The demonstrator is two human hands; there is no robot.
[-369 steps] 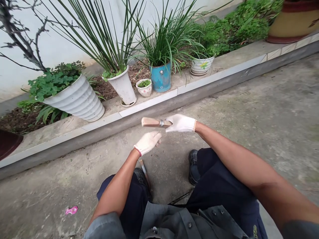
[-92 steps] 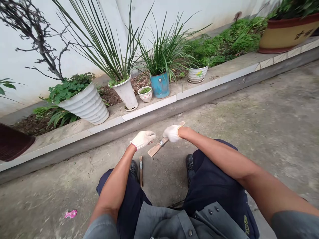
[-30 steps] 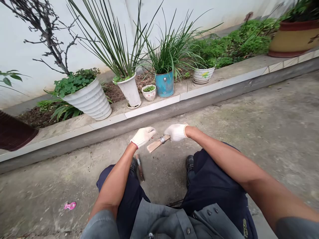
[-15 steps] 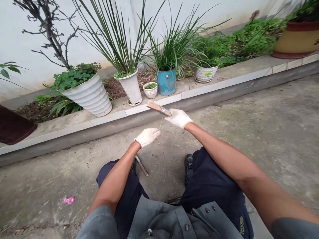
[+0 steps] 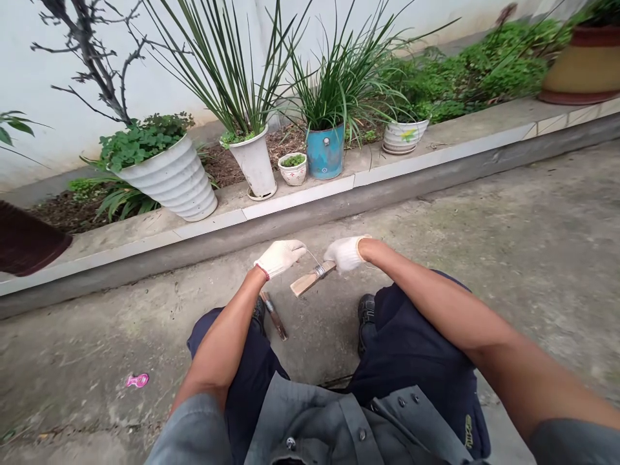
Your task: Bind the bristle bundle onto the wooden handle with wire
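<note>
A short, flat piece of wood [image 5: 305, 283] has thin silvery wire [image 5: 320, 272] wound round it near its right end. My right hand [image 5: 345, 253], in a white knitted glove, is closed on that end. From the winding a strand of the wire runs up and left to my left hand [image 5: 281, 257], gloved too, whose fingers pinch it. The wood tilts, its free end pointing down and left. On the concrete by my left shoe lies a second, darker stick [image 5: 274, 316] with a greyish band near its upper end.
A low tiled ledge [image 5: 300, 199] runs across in front, bearing a ribbed white pot [image 5: 181, 184], a tall white pot [image 5: 254, 165], a small pot [image 5: 293, 173] and a blue pot [image 5: 324, 155]. A pink object [image 5: 138, 380] lies on the concrete at left.
The wood has swung from pointing up-left to pointing down-left, and my right hand has come lower. My left hand has risen slightly, still holding the wire strand.
</note>
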